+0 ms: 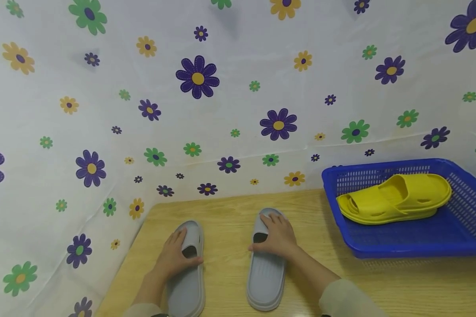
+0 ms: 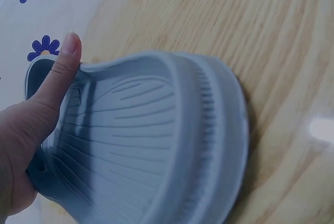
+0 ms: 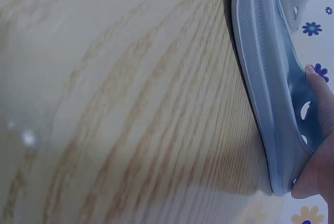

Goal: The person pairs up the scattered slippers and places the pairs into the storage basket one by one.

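Observation:
Two grey slippers lie apart on the wooden table, toes away from me. My left hand point(image 1: 170, 259) holds the left grey slipper point(image 1: 187, 288) at its strap, thumb on the inner side and fingers over the outer side. In the left wrist view its thumb stretches across the foot opening of that slipper point(image 2: 130, 130); the other fingers are mostly hidden. My right hand point(image 1: 279, 237) spans the strap of the right grey slipper point(image 1: 265, 281), thumb at the inner edge. The right wrist view shows this slipper point(image 3: 266, 72) from its side, its sole on the table.
A blue plastic basket point(image 1: 416, 252) stands to the right on the table point(image 1: 224, 255). Inside it lies yellow footwear point(image 1: 424, 193), apparently slippers set together. White flower-print sheeting point(image 1: 238, 105) rises behind the table and along its left side.

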`<act>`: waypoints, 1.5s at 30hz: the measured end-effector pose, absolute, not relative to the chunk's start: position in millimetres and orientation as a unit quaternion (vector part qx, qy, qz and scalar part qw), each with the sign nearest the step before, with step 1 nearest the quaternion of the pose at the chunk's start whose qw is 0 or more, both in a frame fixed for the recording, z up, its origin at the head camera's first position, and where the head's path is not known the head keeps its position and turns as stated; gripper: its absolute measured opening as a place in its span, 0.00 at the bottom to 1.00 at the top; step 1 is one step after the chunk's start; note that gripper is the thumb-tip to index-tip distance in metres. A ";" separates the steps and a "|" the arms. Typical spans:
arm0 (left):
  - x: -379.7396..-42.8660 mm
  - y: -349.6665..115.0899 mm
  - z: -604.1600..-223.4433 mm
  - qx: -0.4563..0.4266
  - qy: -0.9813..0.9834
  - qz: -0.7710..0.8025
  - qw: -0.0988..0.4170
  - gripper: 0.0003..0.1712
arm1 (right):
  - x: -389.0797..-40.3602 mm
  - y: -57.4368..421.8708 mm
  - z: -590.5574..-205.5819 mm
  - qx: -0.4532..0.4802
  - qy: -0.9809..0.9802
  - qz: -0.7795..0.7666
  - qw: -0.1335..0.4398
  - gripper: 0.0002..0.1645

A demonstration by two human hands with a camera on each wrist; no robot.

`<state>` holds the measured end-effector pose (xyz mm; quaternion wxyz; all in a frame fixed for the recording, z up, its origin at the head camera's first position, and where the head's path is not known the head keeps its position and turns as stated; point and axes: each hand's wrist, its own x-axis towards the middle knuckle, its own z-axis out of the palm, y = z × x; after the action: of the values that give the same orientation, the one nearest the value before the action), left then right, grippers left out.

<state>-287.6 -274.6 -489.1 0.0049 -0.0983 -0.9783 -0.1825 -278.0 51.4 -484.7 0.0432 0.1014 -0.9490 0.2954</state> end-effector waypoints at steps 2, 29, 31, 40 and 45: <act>-287.8 -273.9 -489.9 -0.095 -0.979 -0.182 0.007 0.68 | -277.2 51.6 -483.6 0.096 -0.950 0.294 0.045 0.61; -270.9 -255.6 -490.4 -0.043 -0.982 -0.182 0.033 0.68 | -264.6 51.2 -485.2 0.050 -0.952 0.298 0.053 0.62; -268.9 -254.6 -491.9 -0.038 -0.982 -0.183 0.034 0.68 | -262.7 50.7 -486.0 0.043 -0.952 0.297 0.052 0.62; -255.6 -248.3 -490.7 -0.018 -0.983 -0.178 0.039 0.69 | -257.2 48.0 -488.5 0.025 -0.952 0.299 0.058 0.61; -249.3 -241.5 -489.6 -0.006 -0.985 -0.164 0.050 0.69 | -254.3 48.6 -488.4 0.016 -0.953 0.297 0.059 0.62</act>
<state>-249.3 -241.5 -489.6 0.0502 -0.0058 -0.9852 -0.1639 -254.3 48.6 -488.4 0.0594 0.0159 -0.9529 0.2969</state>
